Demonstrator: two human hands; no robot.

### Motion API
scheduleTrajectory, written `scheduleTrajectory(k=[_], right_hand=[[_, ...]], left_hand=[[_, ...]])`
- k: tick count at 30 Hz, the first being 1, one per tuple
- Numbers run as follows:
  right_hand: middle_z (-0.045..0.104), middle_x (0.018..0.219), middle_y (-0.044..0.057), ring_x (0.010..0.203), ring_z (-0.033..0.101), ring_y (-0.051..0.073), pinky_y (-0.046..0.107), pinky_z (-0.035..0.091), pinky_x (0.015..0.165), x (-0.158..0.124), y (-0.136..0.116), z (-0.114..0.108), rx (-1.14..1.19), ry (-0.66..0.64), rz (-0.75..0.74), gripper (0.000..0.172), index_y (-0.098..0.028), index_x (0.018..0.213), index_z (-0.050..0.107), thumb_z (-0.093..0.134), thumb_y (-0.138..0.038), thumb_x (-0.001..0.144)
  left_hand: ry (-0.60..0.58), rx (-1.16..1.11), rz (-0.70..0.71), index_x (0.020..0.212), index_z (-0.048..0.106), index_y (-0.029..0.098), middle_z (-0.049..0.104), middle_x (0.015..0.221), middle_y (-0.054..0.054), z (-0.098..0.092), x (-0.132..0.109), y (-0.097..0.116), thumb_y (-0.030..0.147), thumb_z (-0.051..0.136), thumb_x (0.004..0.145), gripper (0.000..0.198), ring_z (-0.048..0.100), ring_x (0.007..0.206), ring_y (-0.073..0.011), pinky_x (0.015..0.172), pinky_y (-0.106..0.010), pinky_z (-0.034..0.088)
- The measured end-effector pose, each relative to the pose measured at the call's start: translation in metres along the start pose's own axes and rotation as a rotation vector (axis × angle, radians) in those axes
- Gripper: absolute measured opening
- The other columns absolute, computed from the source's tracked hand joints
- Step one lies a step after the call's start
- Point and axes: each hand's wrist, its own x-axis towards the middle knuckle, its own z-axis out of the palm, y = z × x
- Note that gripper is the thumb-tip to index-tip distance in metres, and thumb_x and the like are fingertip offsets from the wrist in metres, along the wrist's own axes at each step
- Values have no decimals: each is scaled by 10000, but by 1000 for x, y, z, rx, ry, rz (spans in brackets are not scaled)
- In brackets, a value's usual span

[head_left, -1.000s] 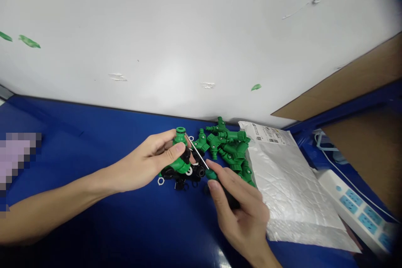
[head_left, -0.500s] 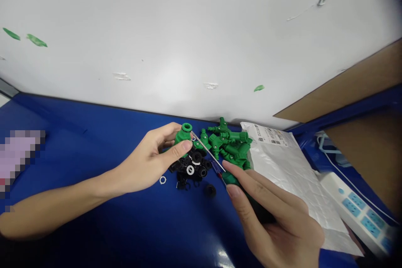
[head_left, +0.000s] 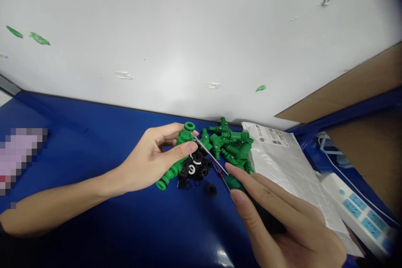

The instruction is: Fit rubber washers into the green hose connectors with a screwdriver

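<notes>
My left hand [head_left: 150, 155] is closed around a green plastic hose connector [head_left: 184, 137], its ringed top end pointing up and another end showing below my thumb. My right hand [head_left: 282, 209] grips a screwdriver [head_left: 210, 152], and its thin metal shaft slants up to the left. The shaft's tip touches or nearly touches the connector's side near the top; I cannot tell which. Its dark handle is mostly covered by my fingers. Black plastic rings and small parts [head_left: 196, 169] lie in a heap below the connector, with a white washer [head_left: 191, 169] among them.
Behind my hands, green connectors [head_left: 230, 140] are piled against the white wall [head_left: 176, 42]. A thin red-and-purple tool [head_left: 219, 170] lies by my right fingers. A white mailing bag [head_left: 282, 163] and a power strip [head_left: 358, 209] are at right. One black ring [head_left: 210, 190] lies apart.
My left hand has turned the green connector, so its lower end now shows below the thumb. My right hand has shifted slightly right and down with the screwdriver.
</notes>
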Motion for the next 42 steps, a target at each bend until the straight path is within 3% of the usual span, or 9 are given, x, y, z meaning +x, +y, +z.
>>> scheduleTrajectory(k=[9, 14, 21, 27, 31, 34, 38, 42], right_hand=[[728, 964, 35, 842, 714, 161, 197, 556, 545, -1, -2, 0, -26, 23, 38, 370, -271, 1256, 658, 603, -135, 916], [724, 957, 37, 819, 714, 154, 191, 557, 549, -1, -4, 1, -31, 10, 30, 361, -262, 1243, 662, 596, -123, 917], [703, 904, 40, 650, 669, 110, 204, 554, 580, -11, -11, 26, -98, 118, -13, 425, -183, 1304, 615, 598, -56, 899], [735, 912, 35, 630, 690, 124, 222, 525, 551, -16, 0, 49, -328, 201, -122, 528, -216, 1398, 545, 617, -67, 897], [741, 919, 55, 656, 698, 137, 218, 535, 591, -16, 13, 57, -374, 214, -207, 588, -197, 1436, 502, 618, -33, 882], [725, 925, 65, 694, 695, 135, 208, 548, 604, -15, 13, 59, -152, 190, -120, 487, -180, 1354, 580, 585, -27, 892], [705, 819, 48, 690, 684, 156, 240, 574, 599, -14, 2, 60, 222, 168, 145, 295, -161, 1186, 685, 553, -114, 927], [679, 720, 28, 634, 674, 166, 277, 586, 599, -17, -6, 71, 379, 174, 301, 263, -153, 1155, 698, 534, -188, 953]], left_hand=[[62, 131, 87, 835, 667, 182, 543, 696, 17, 0, -1, -4, 378, 626, 907, 213, 448, 625, -91, 551, -213, 374], [84, 215, 31, 870, 640, 182, 533, 722, 20, 1, -4, -7, 434, 614, 901, 256, 343, 484, -56, 397, -206, 286], [157, 299, 21, 966, 626, 174, 590, 809, -21, 9, -4, -10, 422, 552, 935, 260, 494, 595, -107, 441, -203, 376], [115, 232, 2, 915, 626, 154, 619, 816, -39, 8, -1, -8, 405, 557, 933, 261, 564, 717, -151, 532, -221, 425], [31, 187, -37, 801, 603, 144, 554, 690, -1, 5, 2, -6, 399, 545, 939, 296, 503, 634, -121, 526, -220, 389], [15, 186, -50, 825, 602, 144, 559, 701, 0, 5, 2, -7, 405, 538, 942, 294, 509, 642, -122, 532, -217, 398], [79, 246, -56, 994, 593, 151, 588, 780, -21, 9, -2, -12, 440, 520, 943, 302, 512, 623, -125, 465, -210, 389], [99, 299, -46, 1064, 563, 160, 589, 774, -15, 12, -6, -14, 441, 502, 949, 310, 490, 569, -113, 461, -220, 400]])
